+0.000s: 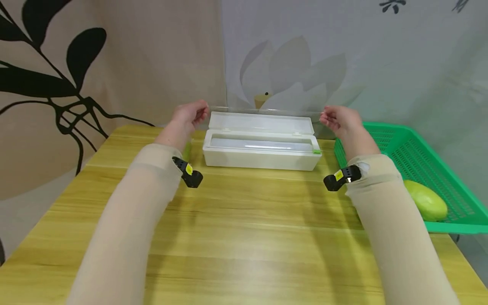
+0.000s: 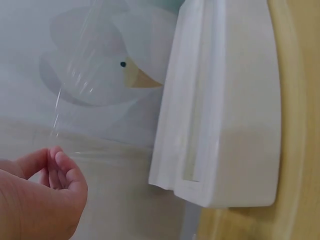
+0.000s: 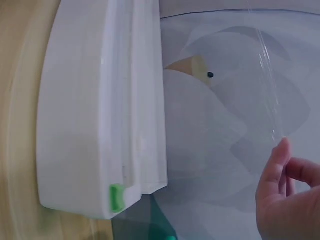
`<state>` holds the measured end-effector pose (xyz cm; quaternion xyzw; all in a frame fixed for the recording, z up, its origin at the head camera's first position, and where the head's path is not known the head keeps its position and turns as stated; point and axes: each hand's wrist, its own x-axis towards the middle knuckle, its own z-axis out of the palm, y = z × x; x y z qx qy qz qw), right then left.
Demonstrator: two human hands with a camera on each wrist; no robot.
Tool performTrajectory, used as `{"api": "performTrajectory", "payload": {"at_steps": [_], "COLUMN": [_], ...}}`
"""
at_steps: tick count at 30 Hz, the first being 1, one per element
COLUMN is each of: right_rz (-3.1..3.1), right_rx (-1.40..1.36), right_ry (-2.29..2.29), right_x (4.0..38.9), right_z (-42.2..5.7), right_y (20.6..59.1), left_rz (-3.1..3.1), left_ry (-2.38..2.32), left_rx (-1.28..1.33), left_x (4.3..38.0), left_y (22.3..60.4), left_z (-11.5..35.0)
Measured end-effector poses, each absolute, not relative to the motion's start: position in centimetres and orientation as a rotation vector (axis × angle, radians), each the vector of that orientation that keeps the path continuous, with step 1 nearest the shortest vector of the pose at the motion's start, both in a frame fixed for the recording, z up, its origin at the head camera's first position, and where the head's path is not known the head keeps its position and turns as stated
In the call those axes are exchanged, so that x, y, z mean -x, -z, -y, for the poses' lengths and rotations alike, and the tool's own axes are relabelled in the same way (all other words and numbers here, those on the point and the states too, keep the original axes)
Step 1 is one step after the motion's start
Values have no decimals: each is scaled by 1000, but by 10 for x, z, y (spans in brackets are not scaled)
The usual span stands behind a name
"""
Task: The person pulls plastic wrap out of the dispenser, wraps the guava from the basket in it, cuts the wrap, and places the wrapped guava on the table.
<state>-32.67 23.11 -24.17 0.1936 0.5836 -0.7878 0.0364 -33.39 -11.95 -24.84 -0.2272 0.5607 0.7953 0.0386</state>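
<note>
A white cling film dispenser [image 1: 261,160] stands toward the back of the wooden table, its lid [image 1: 261,123] raised. Inside lies a pale roll [image 1: 263,145], and a green slide cutter [image 1: 316,151] sits at the right end of its front edge. Above and behind the box, a sheet of clear cling film [image 2: 75,75] stretches between both hands. My left hand [image 1: 190,115] pinches one corner between thumb and fingertips, left of the lid. On the right, my right hand [image 1: 341,120] pinches the other corner. The film's lower extent is too transparent to follow.
A green plastic basket [image 1: 450,163] stands at the right, with a green oblong fruit [image 1: 425,201] inside. Something yellow-green [image 1: 187,151] is mostly hidden behind the left wrist. Right behind the table rises a wall [image 1: 171,55] with printed leaves and petals.
</note>
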Motion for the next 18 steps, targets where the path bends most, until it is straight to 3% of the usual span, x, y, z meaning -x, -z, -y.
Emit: {"api": "performTrajectory", "payload": {"at_steps": [18], "right_rz": [-1779], "right_rx": [-586], "right_ry": [2542], "right_x": [329], "right_z": [-228], "right_y": [208], "left_rz": [-1604], "left_ry": [-2558], "left_rx": [567], "left_x": [324], "left_y": [207], "left_z": [127]}}
